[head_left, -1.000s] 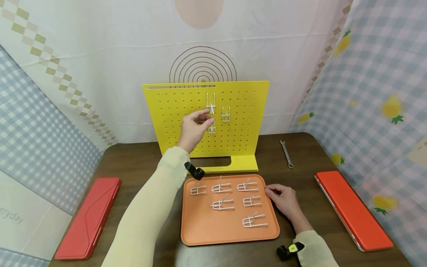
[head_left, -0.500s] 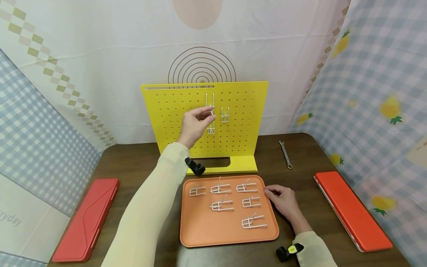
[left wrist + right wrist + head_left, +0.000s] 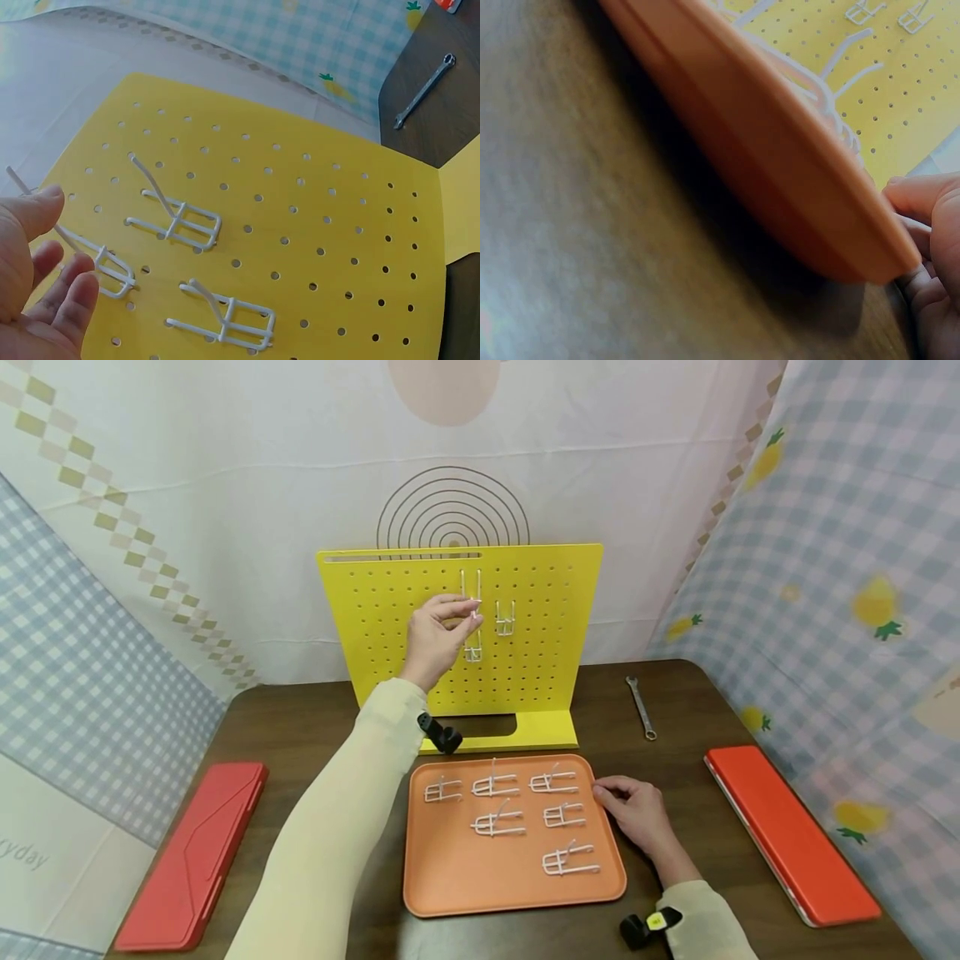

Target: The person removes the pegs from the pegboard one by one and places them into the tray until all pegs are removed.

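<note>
A yellow pegboard (image 3: 540, 677) stands upright with three white wire pegboard hooks on it. My left hand (image 3: 435, 639) pinches the projecting prong of the uppermost hook (image 3: 129, 276), partly covering it in the head view. The second hook (image 3: 505, 620) hangs to its right and the third hook (image 3: 472, 654) below; both are free of my hand. In front of the board lies an orange tray (image 3: 442, 881) with several more hooks (image 3: 498, 822). My right hand (image 3: 641, 817) pinches the tray's right rim, thumb on top and fingers beneath in the right wrist view.
A wrench (image 3: 641, 708) lies on the dark wooden table (image 3: 300, 718), right of the board. Red cases flank the tray: one flat case (image 3: 195, 856) at the left, another case (image 3: 791, 835) at the right. Patterned cloth (image 3: 262, 527) hangs behind and at both sides.
My left fingertips have closed onto the prong of the uppermost hook, which they were apart from a second ago. The right hand stays at the tray's rim.
</note>
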A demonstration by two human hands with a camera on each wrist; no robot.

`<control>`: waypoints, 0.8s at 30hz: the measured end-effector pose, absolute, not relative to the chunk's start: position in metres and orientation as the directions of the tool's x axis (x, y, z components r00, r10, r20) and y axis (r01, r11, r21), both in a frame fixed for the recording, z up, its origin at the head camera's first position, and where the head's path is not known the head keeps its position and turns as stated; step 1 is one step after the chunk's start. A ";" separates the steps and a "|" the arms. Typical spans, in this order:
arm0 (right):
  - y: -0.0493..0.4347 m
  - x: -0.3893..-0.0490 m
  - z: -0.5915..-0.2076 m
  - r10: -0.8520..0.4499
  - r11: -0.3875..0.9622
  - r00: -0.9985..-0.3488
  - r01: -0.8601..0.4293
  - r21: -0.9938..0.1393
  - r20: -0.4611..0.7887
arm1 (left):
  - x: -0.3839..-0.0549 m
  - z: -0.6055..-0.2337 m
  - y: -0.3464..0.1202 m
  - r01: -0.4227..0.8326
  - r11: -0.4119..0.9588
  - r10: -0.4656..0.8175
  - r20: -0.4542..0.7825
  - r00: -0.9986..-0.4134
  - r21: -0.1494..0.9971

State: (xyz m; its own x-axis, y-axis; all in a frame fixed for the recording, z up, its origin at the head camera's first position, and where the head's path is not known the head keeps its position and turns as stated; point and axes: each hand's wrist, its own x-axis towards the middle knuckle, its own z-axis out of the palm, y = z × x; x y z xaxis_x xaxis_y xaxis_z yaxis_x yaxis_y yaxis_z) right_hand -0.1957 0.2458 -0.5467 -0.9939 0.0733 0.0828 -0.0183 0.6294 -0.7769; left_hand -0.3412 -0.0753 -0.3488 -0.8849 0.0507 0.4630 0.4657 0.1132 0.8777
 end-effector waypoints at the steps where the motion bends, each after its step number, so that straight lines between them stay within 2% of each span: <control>1: 0.246 -0.196 -0.547 0.072 0.630 -0.994 -0.018 -0.777 0.081 | -0.341 -0.348 -0.075 0.470 0.117 0.051 0.467 -0.883 0.875; 24: 0.247 -0.196 -0.549 0.074 0.628 -0.993 -0.021 -0.778 0.087 | -0.343 -0.346 -0.069 0.486 0.086 0.034 0.485 -0.874 0.869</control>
